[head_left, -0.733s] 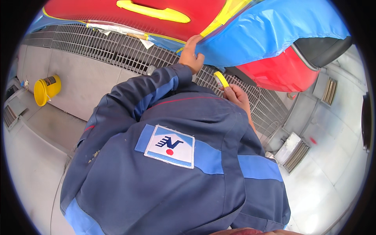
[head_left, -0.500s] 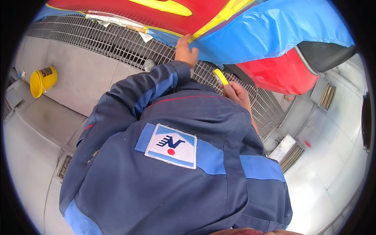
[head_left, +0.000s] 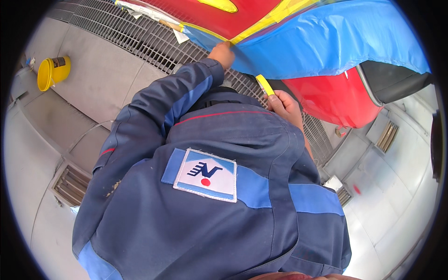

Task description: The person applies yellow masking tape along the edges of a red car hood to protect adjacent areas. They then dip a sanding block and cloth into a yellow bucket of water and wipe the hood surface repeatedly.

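Observation:
In my right hand (head_left: pixel 287 107) is a roll of yellow masking tape (head_left: pixel 265 85), gripped by its lower end between thumb and fingers. My left hand (head_left: pixel 222 54) reaches forward to the lower edge of a red panel (head_left: pixel 196 21), where a yellow tape strip (head_left: pixel 261 23) meets blue masking film (head_left: pixel 317 46). Its fingers are closed at that corner, and whatever they pinch is hidden. The film drapes across the front right, over a glossy red part (head_left: pixel 331 98).
Metal floor grating (head_left: pixel 126 35) runs beneath the panel. A yellow bucket (head_left: pixel 53 73) lies tilted on the grey floor at left. White paper (head_left: pixel 181 36) hangs from the panel's edge. A dark trim piece (head_left: pixel 392 81) juts out at right. Floor vents (head_left: pixel 71 185) lie to the sides.
My left hand's fingers have closed at the tape and film corner; its thumb stood apart before. The tape roll stays in my right hand. The view has shifted slightly.

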